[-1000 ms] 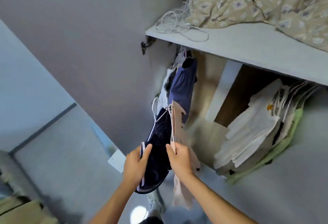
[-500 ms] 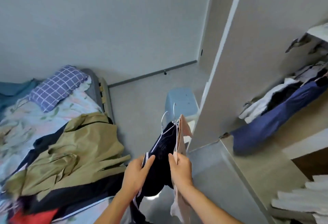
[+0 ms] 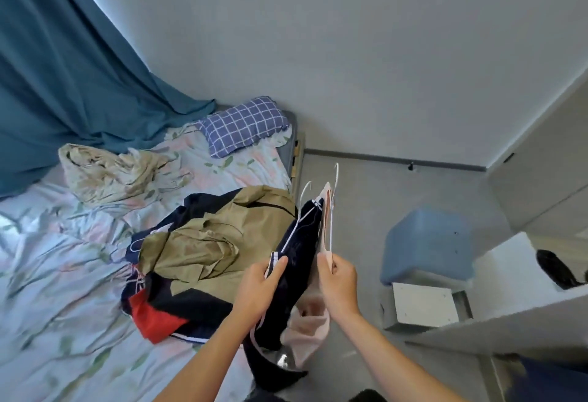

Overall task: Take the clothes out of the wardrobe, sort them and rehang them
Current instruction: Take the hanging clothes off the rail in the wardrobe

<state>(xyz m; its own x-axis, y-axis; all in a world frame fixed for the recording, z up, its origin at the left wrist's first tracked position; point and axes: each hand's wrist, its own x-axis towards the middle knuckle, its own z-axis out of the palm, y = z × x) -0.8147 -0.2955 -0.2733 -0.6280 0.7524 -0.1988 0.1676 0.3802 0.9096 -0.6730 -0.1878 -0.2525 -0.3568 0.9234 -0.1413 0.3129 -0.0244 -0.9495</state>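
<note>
My left hand grips a dark navy garment with white piping that hangs on a white hanger. Beside it, my right hand pinches a pale pink garment on its own white hanger. Both are held side by side above the bed's right edge. A pile of clothes lies on the bed to the left of my hands: an olive jacket on top of navy and red pieces. Part of the wardrobe shows at the lower right.
The bed with a floral sheet fills the left. A checked pillow and a crumpled beige cloth lie near a teal curtain. A blue stool and a white box stand on the grey floor.
The view has swung from the wardrobe interior left to the bed. Both hands have carried the navy and pink garments on their hangers out of the wardrobe to the bed's edge.
</note>
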